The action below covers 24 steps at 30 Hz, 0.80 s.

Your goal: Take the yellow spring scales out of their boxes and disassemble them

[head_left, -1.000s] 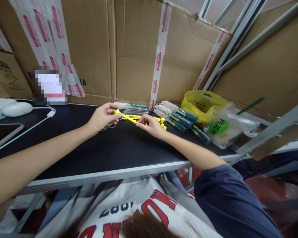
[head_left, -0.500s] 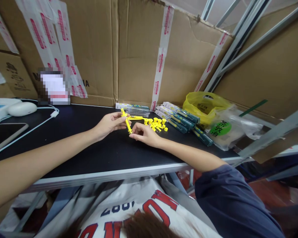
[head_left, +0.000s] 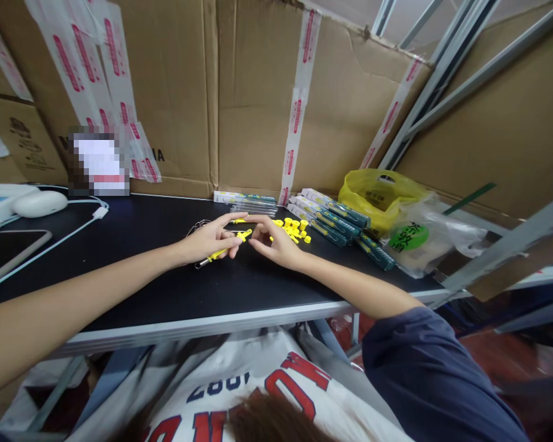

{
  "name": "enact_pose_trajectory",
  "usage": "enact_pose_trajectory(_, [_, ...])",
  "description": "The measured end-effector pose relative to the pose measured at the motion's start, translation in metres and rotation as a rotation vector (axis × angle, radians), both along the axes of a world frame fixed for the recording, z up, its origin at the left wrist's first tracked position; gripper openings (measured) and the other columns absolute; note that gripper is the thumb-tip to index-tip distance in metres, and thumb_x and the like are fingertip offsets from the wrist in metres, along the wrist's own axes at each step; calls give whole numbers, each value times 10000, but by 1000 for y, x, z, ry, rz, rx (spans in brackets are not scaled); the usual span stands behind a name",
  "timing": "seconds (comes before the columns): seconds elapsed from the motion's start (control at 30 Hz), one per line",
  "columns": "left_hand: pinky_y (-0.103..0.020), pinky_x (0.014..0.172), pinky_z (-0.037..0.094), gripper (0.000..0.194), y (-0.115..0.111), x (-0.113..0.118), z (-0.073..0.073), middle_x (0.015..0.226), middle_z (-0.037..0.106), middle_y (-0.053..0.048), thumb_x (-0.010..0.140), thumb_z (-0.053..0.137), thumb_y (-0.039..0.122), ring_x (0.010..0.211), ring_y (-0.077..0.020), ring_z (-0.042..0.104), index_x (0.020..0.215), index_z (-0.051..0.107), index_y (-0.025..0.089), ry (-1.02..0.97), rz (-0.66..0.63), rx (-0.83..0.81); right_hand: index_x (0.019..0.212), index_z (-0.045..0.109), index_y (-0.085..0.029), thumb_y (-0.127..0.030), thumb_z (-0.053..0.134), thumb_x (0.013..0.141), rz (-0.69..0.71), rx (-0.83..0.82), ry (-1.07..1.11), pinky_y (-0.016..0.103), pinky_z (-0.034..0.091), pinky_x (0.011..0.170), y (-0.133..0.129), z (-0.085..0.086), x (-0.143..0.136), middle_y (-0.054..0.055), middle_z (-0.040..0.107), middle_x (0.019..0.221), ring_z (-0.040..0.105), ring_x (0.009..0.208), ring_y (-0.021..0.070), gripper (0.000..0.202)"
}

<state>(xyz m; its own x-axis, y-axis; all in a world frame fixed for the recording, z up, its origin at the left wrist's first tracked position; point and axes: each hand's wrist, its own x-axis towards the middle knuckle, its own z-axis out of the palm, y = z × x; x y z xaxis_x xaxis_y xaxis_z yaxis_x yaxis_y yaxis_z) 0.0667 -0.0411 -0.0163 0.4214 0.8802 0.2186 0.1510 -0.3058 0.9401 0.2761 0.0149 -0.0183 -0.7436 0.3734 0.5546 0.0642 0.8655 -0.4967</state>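
My left hand (head_left: 212,241) is closed around a slim yellow plastic stick (head_left: 219,253). It slants, with a metal loop at its lower left end and a yellow head poking out past my thumb. Close by on the right is my right hand (head_left: 274,244), its index finger stretched out towards my left fingertips and its thumb apart below. Nothing shows plainly between its fingers. Behind my right hand lies a pile of small yellow plastic parts (head_left: 295,227). Thin wire pieces (head_left: 198,227) lie behind my left hand, and another yellow piece is partly hidden behind my fingers.
Green-and-white slim boxes (head_left: 329,215) are stacked to the right, beside a yellow plastic bag (head_left: 373,196) and a clear bag (head_left: 419,239). Clear tubes (head_left: 253,209) lie at the back. A phone (head_left: 13,252) and white cable (head_left: 80,228) are at left. Cardboard (head_left: 253,110) walls the table's back.
The yellow stick has turned in my left hand from nearly upright to slanting down-left, its metal loop end now showing. My right hand has moved off its lower end and slightly right, index finger extended.
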Motion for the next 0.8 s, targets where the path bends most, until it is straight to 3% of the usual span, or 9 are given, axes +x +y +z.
enact_pose_trajectory(0.13, [-166,457,381,773,0,-1,1,598,653,23,851,621,336,445,-74,498,1477,208,149,36,-43,-16,1139,562,-179,-249,506,912,12,36,-32,242,416,640,-4,3,0,-5,545,762,480,652,104,244])
enact_pose_trajectory(0.47, [-158,424,359,839,-3,-3,2,649,703,-38,858,610,438,425,-78,503,1499,154,146,58,-135,-105,999,635,-143,-298,544,890,-5,10,-100,215,374,567,-5,4,1,-7,551,693,446,575,90,210])
enact_pose_trajectory(0.63, [-151,402,362,620,-4,-3,4,619,654,1,872,589,427,399,-62,480,1385,367,158,60,-120,-120,840,621,-133,-353,556,881,-59,-12,-103,215,363,565,0,4,2,-12,538,648,445,568,89,233])
enact_pose_trajectory(0.8, [-160,346,370,390,-1,-3,1,501,426,106,888,516,507,325,-49,376,1122,490,196,-42,-44,-190,772,587,-140,-385,576,873,-102,7,-48,218,348,557,3,8,3,-13,523,649,437,579,93,265])
